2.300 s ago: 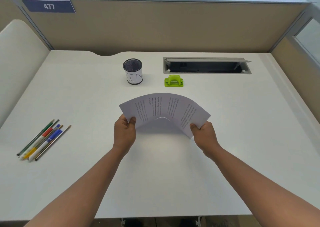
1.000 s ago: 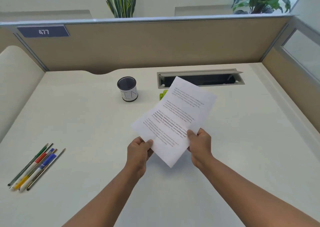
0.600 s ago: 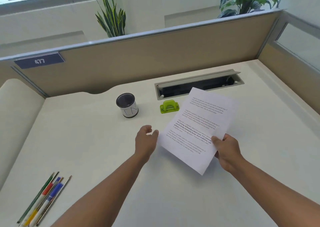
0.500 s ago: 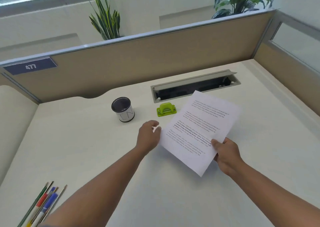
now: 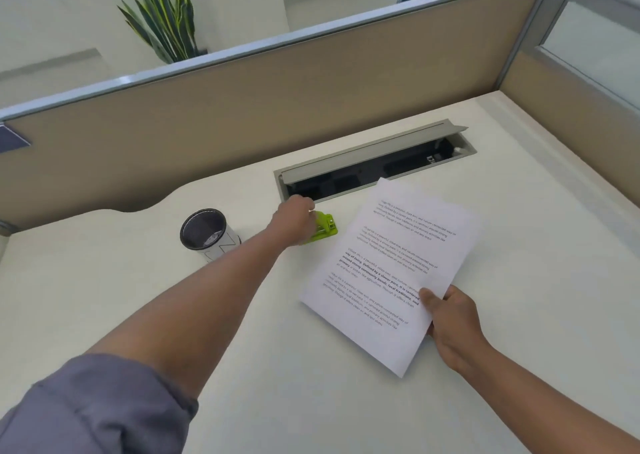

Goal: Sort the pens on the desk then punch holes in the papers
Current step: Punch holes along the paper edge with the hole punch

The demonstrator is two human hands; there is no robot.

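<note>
My right hand point(image 5: 450, 325) pinches the near corner of the printed papers point(image 5: 384, 266) and holds them tilted just above the desk. Stretched forward, my left hand point(image 5: 292, 219) is closed over the green hole punch point(image 5: 325, 228), which rests on the desk left of the papers. The hand hides most of the punch. A black mesh pen cup point(image 5: 204, 233) with a white label stands left of my left forearm. The pens are out of view.
An open grey cable tray point(image 5: 374, 162) is sunk into the desk behind the punch and papers. Beige partition walls point(image 5: 242, 107) close the desk at the back and right. Plants rise behind the partition.
My left hand let go of the papers and reached forward onto the green hole punch. My right hand kept the papers and shifted them right. The view tilted up and the pens left the frame.
</note>
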